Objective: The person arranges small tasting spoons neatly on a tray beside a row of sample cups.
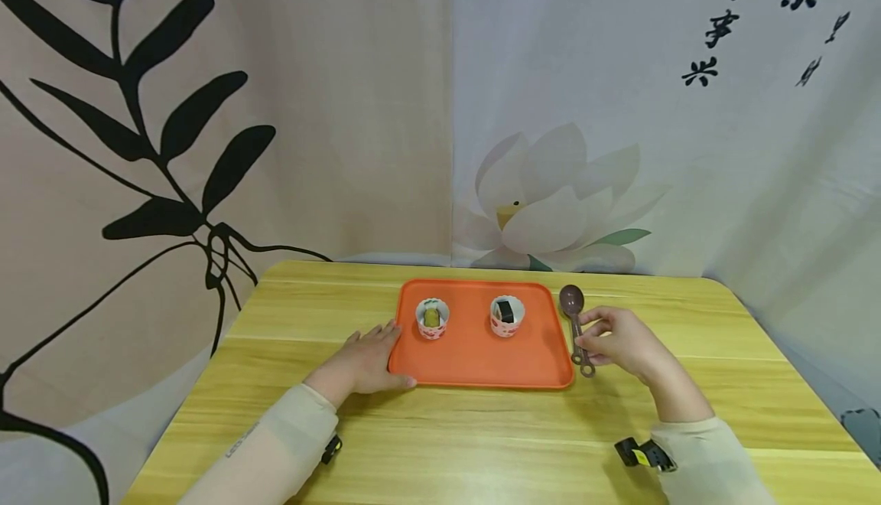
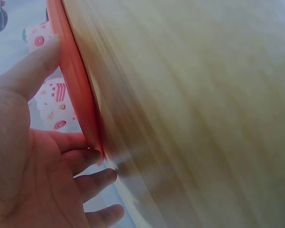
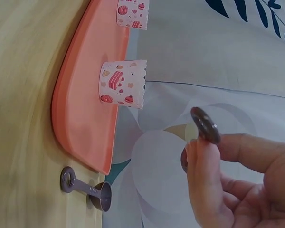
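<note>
My right hand point(image 1: 616, 343) pinches a brown measuring spoon point(image 3: 206, 125) between thumb and fingers, just off the tray's right side. A second brown measuring spoon point(image 3: 86, 188) lies on the table below it; in the head view the two overlap. My left hand point(image 1: 368, 362) touches the near left corner of the orange tray point(image 1: 475, 363), thumb along the front rim and fingers extended at the left side. On the tray stand two patterned paper cups: the left cup point(image 1: 432, 333) contains a yellow-green piece point(image 1: 431, 317), the right cup point(image 1: 505, 330) a black-and-white piece point(image 1: 505, 311).
The wooden table point(image 1: 440, 444) has its far edge against a cloth backdrop point(image 1: 358, 145) printed with dark leaves, a pale lotus and black characters. Wrist cameras sit on both sleeves.
</note>
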A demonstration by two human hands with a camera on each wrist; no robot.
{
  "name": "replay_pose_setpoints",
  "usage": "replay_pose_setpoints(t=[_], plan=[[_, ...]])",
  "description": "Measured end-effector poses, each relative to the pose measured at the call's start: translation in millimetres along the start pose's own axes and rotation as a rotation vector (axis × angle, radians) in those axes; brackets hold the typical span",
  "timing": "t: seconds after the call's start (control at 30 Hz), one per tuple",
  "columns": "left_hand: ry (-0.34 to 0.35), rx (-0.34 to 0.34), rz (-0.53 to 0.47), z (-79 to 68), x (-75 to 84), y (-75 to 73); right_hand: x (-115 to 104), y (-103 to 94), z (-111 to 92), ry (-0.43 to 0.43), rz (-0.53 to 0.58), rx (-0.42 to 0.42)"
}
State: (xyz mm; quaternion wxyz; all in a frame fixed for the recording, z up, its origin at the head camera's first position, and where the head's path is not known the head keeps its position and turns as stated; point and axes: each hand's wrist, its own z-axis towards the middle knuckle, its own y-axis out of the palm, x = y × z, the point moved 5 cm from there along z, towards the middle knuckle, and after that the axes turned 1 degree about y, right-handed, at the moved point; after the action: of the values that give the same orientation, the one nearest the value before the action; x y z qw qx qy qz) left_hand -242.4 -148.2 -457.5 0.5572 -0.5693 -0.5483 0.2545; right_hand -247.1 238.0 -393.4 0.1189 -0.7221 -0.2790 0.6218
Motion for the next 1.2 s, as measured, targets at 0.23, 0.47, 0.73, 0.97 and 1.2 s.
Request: replay_pose_setpoints(t=[0.23,0.47,0.73,0.97,1.2], plan=[[-0.001,0.000,0.004,-0.3,0.4,-0.2,-6.8,3.5,1.8,-0.015,-0.008,-0.004],[0.000,-0.004,0.003,-0.4,0.8,0.0,-13.7,8.2,3.8,-0.017,0.005,-0.002],[0.003,-0.004,-0.003,0.2,0.2,-0.4,-21.5,11.9,8.0,-0.037,0.034,0.000],[-0.001,-0.006,-0.010,-0.4,0.7,-2.1,-29.1,18.3,12.2,-0.044,0.054,0.001],[0.002,-0.005,-0.014,-0.5,0.9,-1.2,-33.9,25.5,15.8,-0.045,0.070,-0.013]])
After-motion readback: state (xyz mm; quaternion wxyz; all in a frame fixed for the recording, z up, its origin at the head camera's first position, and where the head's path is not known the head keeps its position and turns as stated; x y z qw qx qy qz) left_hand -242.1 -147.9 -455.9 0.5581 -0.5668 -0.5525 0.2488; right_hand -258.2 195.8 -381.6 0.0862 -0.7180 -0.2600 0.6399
